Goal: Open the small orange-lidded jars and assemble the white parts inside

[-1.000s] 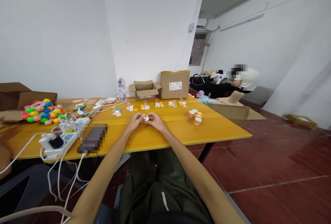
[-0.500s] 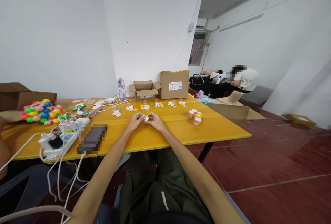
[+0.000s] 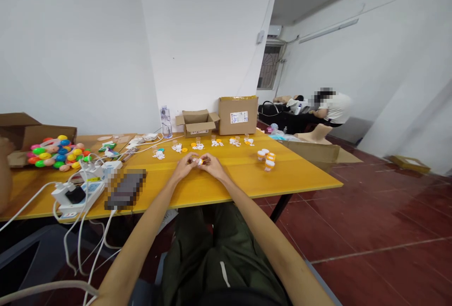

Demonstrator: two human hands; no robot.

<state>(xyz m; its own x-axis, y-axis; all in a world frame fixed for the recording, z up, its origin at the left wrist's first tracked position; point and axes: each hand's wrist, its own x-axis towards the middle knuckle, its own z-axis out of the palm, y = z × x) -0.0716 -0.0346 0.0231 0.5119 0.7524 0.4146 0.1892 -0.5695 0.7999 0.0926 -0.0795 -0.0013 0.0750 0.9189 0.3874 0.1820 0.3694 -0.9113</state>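
Note:
My left hand (image 3: pixel 183 166) and my right hand (image 3: pixel 213 166) meet over the middle of the table, fingertips closed around a small clear jar with a white and orange part (image 3: pixel 200 161). The fingers cover much of it, so I cannot tell how its parts sit together. Beyond my hands runs a row of small white pieces (image 3: pixel 199 146) in groups, with clear cups and orange lids (image 3: pixel 184 149) beside them. One group at the left has a teal lid (image 3: pixel 161 149). To my right stand several clear jars with white and orange tops (image 3: pixel 269 165), grouped closely.
An open carton (image 3: pixel 199 129) and a taped carton (image 3: pixel 238 115) stand at the back by a water bottle (image 3: pixel 165 122). Left lie a phone (image 3: pixel 126 189), power strips (image 3: pixel 83 200) with cables, and colourful balls (image 3: pixel 58 153). Another person's arm (image 3: pixel 4 174) shows at the left edge.
My fingers have shifted slightly around the jar, and more of a clear part shows by the left fingertips. The other person's arm at the left edge has moved up.

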